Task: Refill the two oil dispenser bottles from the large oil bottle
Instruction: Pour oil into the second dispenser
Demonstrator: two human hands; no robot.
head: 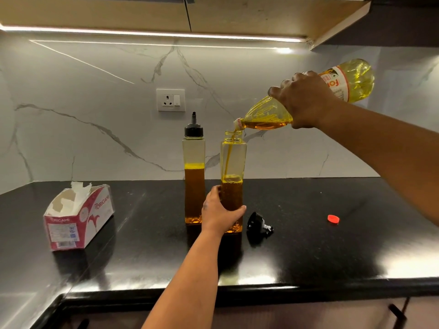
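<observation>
1. Pouring is under way: the right hand (pixel 306 100) is wrapped around the middle of the large oil bottle (pixel 308 98), tilted with its neck down and to the left and its base raised toward the upper right.
2. A thin stream of oil (pixel 229 157) runs from its mouth into the open neck of the uncapped dispenser bottle (pixel 233 162), which stands upright on the black countertop (pixel 332 245), near its middle.
3. The left hand (pixel 219 216) grips the lower part of that dispenser bottle, thumb on the right face and fingers round the left.
4. Oil fills roughly the lower half of it, with bubbles at the surface.
5. The second dispenser bottle (pixel 194 176) stands just to the left and slightly behind, upright, its black spout cap (pixel 193 128) on, a bit over half full.
6. The removed black spout cap (pixel 257 224) lies on its side on the countertop just right of the bottle being filled.
7. A small red cap (pixel 333 219) lies farther right, well apart.
8. An opened Origami tissue box (pixel 79 216) sits toward the countertop's left end.
9. A wall socket (pixel 170 100) is set in the marble backsplash (pixel 95 103) behind the bottles.
</observation>
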